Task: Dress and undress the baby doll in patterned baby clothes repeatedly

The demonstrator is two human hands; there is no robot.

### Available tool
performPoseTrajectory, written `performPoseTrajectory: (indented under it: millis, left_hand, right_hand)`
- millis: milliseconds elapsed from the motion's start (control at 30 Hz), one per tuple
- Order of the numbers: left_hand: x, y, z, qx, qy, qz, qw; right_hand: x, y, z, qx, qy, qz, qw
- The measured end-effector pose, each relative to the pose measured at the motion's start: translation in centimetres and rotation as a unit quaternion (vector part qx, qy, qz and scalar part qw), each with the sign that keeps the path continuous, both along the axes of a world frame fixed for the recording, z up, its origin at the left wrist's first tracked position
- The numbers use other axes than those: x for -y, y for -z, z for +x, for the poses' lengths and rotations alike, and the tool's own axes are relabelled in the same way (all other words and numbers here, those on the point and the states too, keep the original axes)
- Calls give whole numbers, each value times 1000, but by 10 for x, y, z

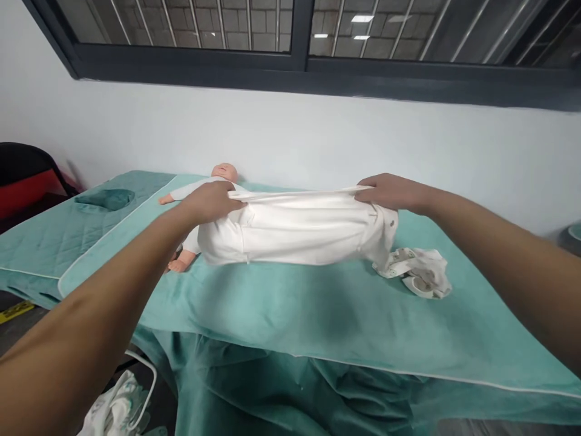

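White cloth (299,233) is stretching between my hands across the centre of the frame, hanging in loose folds above the bed. I am pinching its upper left end between the thumb and fingers of my left hand (213,203), and its upper right end the same way with my right hand (393,192); both grips are closing snugly on the fabric. Below, loose green drapery (295,399) is falling at the bottom of the frame, and crumpled white items (111,406) are lying in the lower left corner beside a curved white bar (152,375). Behind these, a green cover (281,315) is spreading over the bed, and a crumpled white bundle (426,269) is resting on it, right of centre, near the cloth. Farther back, left of centre, a doll (195,188) in pale sleeves is lying on the cover, my left hand and the cloth hiding most of its body. A red and black chair (27,188) is standing at the left edge. Beyond, a white wall (318,139) is rising to a dark window frame (299,36), where metal bars are showing behind the glass
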State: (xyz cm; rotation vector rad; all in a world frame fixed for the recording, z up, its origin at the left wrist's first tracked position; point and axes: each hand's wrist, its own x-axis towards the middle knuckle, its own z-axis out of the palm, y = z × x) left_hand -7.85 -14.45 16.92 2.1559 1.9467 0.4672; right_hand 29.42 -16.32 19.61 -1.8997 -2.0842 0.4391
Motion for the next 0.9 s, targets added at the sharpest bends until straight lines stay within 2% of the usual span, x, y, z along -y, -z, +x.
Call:
performPoseTrajectory:
  millis: [67,133,200,267,333,367,433,500,533,600,700,900]
  left_hand:
    - [-13,12,-1,-57,6,-67,996]
    - [-24,30,4,-65,-9,-83,994]
    - [-32,56,17,-40,-54,-48,997]
    - [-34,85,37,-17,-113,25,993]
    - [-30,115,60,-35,-121,92,988]
    - [-28,129,71,-45,-97,117,987]
    - [-23,153,90,-51,9,131,990]
    - [-23,171,102,-47,78,86,992]
    - [-25,178,105,-44,88,62,993]
    - [-33,187,107,-40,62,35,997]
    - [-44,194,104,-32,20,47,998]
    - [-60,196,100,-19,30,91,995]
  right_hand:
    - [-15,11,1,66,-18,-40,997]
    - [-30,32,-5,131,-13,-46,990]
    - [-43,59,-17,172,24,-28,984]
    - [-48,89,-35,191,73,1,979]
    - [-47,121,-58,204,92,43,974]
    - [-44,136,-70,205,80,68,973]
    - [-40,164,-93,168,-23,117,978]
    - [-38,186,-108,135,-58,108,983]
    - [-39,195,-112,128,-50,96,986]
    - [-46,207,-113,132,7,81,988]
    - [-59,213,-105,140,77,73,984]
    - [-75,218,-96,181,81,141,970]
